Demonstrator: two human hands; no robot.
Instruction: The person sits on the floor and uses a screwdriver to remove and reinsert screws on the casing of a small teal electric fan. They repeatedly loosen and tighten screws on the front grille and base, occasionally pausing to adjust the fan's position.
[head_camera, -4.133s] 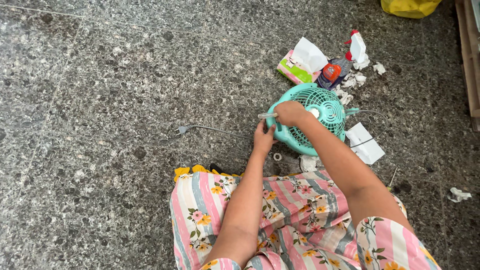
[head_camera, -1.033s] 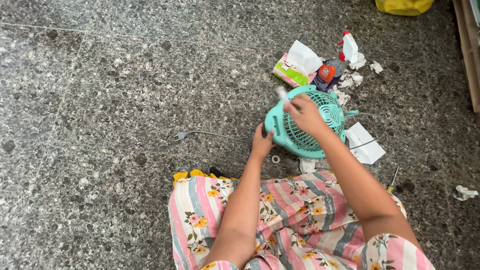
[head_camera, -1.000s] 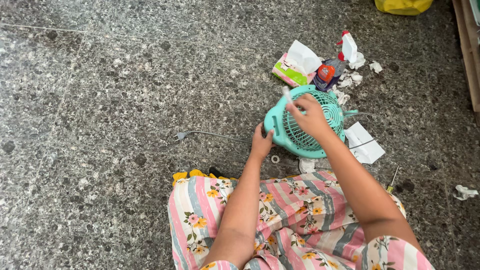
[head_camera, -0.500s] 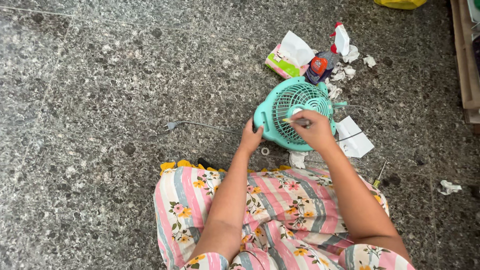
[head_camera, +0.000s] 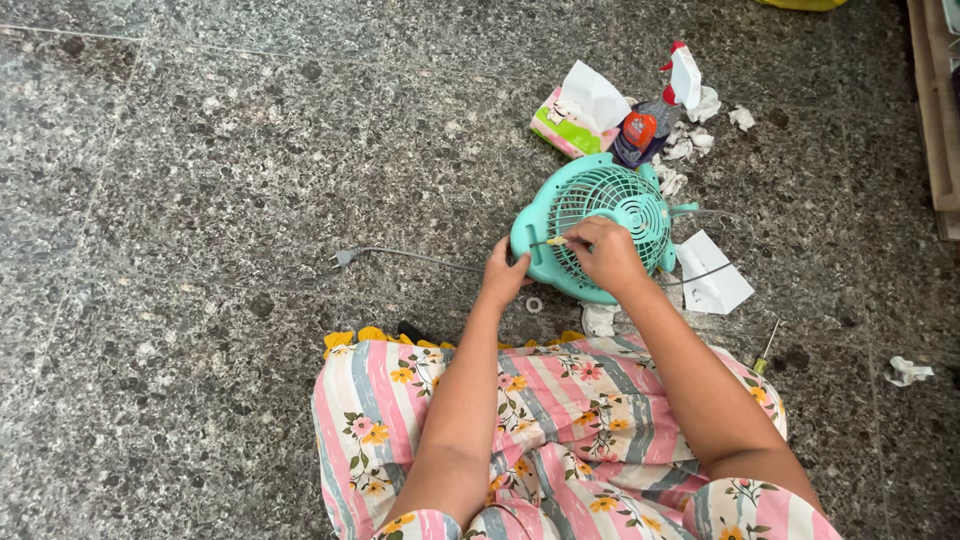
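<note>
Right hand (head_camera: 608, 255) pinches thin tool (head_camera: 552, 241) on teal fan (head_camera: 600, 200); left hand (head_camera: 503, 275) steadies rim.

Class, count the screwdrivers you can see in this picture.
2: a small screwdriver in the right hand on the teal fan; another screwdriver on the floor, right. Others may be hidden.

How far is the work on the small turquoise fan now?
Done: crumpled white tissues lie beside the round turquoise plastic fan, so some wiping seems finished. In hand: the left hand steadies its edge while the right hand pokes a thin stick into the grille. Left: the rest of the grille.
</note>
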